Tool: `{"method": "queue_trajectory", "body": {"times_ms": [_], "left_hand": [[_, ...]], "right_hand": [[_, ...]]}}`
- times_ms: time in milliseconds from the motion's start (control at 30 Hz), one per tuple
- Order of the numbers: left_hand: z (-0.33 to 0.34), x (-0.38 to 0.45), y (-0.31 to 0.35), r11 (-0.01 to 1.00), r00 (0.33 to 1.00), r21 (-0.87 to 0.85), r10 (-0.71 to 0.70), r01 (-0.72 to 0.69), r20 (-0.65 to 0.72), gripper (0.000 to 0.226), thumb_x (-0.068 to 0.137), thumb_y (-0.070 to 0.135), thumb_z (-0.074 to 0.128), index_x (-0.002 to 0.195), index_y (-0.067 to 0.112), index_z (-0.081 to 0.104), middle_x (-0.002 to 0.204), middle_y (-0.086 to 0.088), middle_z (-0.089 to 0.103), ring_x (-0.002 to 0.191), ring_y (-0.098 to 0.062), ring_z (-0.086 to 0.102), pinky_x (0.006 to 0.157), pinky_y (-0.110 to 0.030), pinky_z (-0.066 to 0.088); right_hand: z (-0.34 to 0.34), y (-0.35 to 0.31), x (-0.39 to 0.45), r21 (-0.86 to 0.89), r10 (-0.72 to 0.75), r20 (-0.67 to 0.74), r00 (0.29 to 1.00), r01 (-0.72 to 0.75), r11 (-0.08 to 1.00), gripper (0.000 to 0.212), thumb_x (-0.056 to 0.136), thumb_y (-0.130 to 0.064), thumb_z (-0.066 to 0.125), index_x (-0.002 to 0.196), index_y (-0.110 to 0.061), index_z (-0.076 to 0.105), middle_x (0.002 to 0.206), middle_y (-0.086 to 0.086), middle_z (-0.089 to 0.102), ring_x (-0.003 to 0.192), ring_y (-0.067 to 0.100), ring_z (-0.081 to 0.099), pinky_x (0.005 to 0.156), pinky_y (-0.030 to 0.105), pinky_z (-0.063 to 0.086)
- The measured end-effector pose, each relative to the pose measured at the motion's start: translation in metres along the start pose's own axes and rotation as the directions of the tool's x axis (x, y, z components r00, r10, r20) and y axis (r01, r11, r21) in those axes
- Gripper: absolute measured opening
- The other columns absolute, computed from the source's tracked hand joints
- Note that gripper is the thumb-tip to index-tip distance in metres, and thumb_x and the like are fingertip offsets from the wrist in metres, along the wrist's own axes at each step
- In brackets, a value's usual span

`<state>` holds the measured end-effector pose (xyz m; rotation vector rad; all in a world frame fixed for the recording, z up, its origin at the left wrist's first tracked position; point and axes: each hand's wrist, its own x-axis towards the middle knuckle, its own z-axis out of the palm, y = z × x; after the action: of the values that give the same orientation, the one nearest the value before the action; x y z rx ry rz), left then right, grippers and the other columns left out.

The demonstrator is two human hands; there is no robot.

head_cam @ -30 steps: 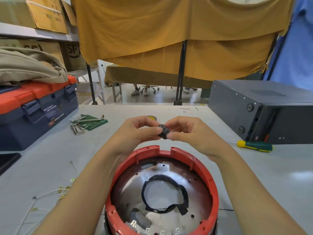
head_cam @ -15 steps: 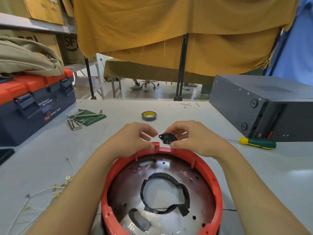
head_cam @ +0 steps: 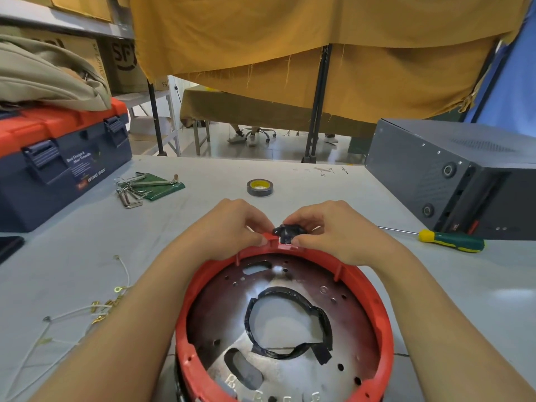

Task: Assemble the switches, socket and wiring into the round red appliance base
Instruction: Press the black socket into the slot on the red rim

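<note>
Sitting at about nine o'clock on the grey counter (head_cam: 435,285), a navy toolbox (head_cam: 58,169) with an orange lid carries a folded beige bag (head_cam: 43,74); just right of it lie hex keys (head_cam: 136,190) on a green pouch, and at seven o'clock loose white wires (head_cam: 72,317) with brass terminals trail across the surface. Nearer the middle, the left hand (head_cam: 229,227) rests at the far rim of the round red appliance base (head_cam: 385,323), its fingers (head_cam: 255,227) curled and pinching the raised red tab at the rim's twelve o'clock. Touching that tab on its right sits the small black socket (head_cam: 285,232), poised in the rim notch, with the right hand (head_cam: 333,230) closing around it: thumb and fingertips pinch it from above and from its right side, so the part lies between the two hands. Inside the base a metal plate shows a black-taped round opening. At twelve o'clock beyond the hands lies a roll of tape (head_cam: 259,187). At two o'clock a yellow-and-green screwdriver (head_cam: 449,240) lies beside a dark grey metal case (head_cam: 452,175).
</note>
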<state>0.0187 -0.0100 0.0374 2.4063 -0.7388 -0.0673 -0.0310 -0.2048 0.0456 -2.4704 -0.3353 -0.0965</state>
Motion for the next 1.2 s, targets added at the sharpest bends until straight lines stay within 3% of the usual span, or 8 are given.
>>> {"method": "queue_trajectory", "body": {"times_ms": [133,267,500,667,867,967,1133,1200], "left_hand": [[0.002,0.0,0.002,1.0,0.999,-0.02,0.021,-0.022,-0.048,0.017,0.084,0.019,0.066,0.092,0.032,0.074,0.082,0.012,0.07,0.08,0.004,0.06,0.07,-0.009,0.041],[0.005,-0.001,0.006,1.0,0.995,-0.005,0.03,-0.031,-0.098,0.017,0.085,0.018,0.065,0.087,0.032,0.074,0.081,0.008,0.07,0.081,-0.002,0.063,0.073,-0.019,0.045],[0.009,-0.002,0.008,0.996,0.989,0.056,0.081,-0.075,-0.121,0.016,0.086,0.018,0.064,0.089,0.03,0.074,0.069,0.019,0.063,0.07,-0.003,0.06,0.066,-0.018,0.042],[0.009,-0.003,0.011,0.991,0.986,0.079,0.117,-0.108,-0.119,0.021,0.085,0.014,0.059,0.087,0.034,0.068,0.07,0.018,0.061,0.066,-0.002,0.058,0.072,-0.026,0.046],[0.007,-0.005,0.012,0.983,0.987,0.13,0.139,-0.128,-0.078,0.027,0.089,0.015,0.056,0.097,0.037,0.068,0.078,0.014,0.063,0.07,-0.001,0.057,0.073,-0.024,0.043],[0.005,-0.007,0.014,0.98,0.988,0.141,0.146,-0.138,-0.043,0.031,0.09,0.013,0.053,0.101,0.038,0.069,0.086,0.008,0.07,0.078,-0.007,0.061,0.078,-0.025,0.047],[0.001,-0.007,0.013,0.977,0.99,0.161,0.14,-0.137,-0.006,0.034,0.091,0.012,0.052,0.104,0.038,0.07,0.063,0.025,0.055,0.061,0.013,0.051,0.06,-0.01,0.035],[0.001,-0.007,0.013,0.979,0.992,0.158,0.127,-0.128,0.02,0.035,0.091,0.012,0.052,0.107,0.037,0.069,0.083,0.022,0.067,0.07,0.006,0.053,0.071,-0.014,0.041]], "right_hand": [[0.0,-0.002,0.0,-0.062,-0.011,0.004,1.0,0.011,0.998,0.028,0.081,-0.017,0.069,0.108,-0.025,0.07,0.099,-0.005,0.072,0.092,0.009,0.063,0.09,0.03,0.05],[0.001,-0.002,0.0,-0.085,-0.008,0.0,1.0,0.008,0.996,0.03,0.081,-0.019,0.069,0.11,-0.024,0.07,0.102,-0.003,0.071,0.094,0.01,0.063,0.091,0.03,0.05],[0.0,-0.002,0.0,-0.042,0.005,0.016,1.0,-0.004,0.999,0.027,0.08,-0.019,0.071,0.104,-0.03,0.072,0.094,-0.008,0.073,0.088,0.003,0.065,0.088,0.027,0.051],[0.001,-0.001,-0.001,-0.13,0.03,0.078,0.997,-0.019,0.991,0.03,0.086,-0.02,0.065,0.115,-0.027,0.068,0.107,-0.004,0.072,0.101,0.007,0.063,0.092,0.022,0.047],[-0.002,-0.003,-0.004,-0.192,0.034,0.143,0.989,-0.006,0.981,0.035,0.088,-0.022,0.062,0.121,-0.033,0.062,0.109,0.0,0.07,0.104,0.015,0.06,0.094,0.037,0.047],[-0.009,-0.005,-0.006,-0.217,0.043,0.186,0.982,-0.001,0.976,0.037,0.088,-0.021,0.062,0.124,-0.032,0.061,0.115,-0.006,0.068,0.11,0.009,0.058,0.099,0.031,0.044],[-0.018,-0.01,-0.011,-0.261,0.05,0.218,0.975,0.009,0.965,0.041,0.089,-0.016,0.059,0.126,-0.031,0.059,0.121,-0.01,0.065,0.112,0.004,0.058,0.099,0.026,0.043],[-0.02,-0.011,-0.013,-0.297,0.053,0.226,0.973,0.017,0.955,0.041,0.09,-0.017,0.058,0.128,-0.031,0.058,0.123,-0.01,0.064,0.113,0.007,0.057,0.1,0.028,0.043]]}}
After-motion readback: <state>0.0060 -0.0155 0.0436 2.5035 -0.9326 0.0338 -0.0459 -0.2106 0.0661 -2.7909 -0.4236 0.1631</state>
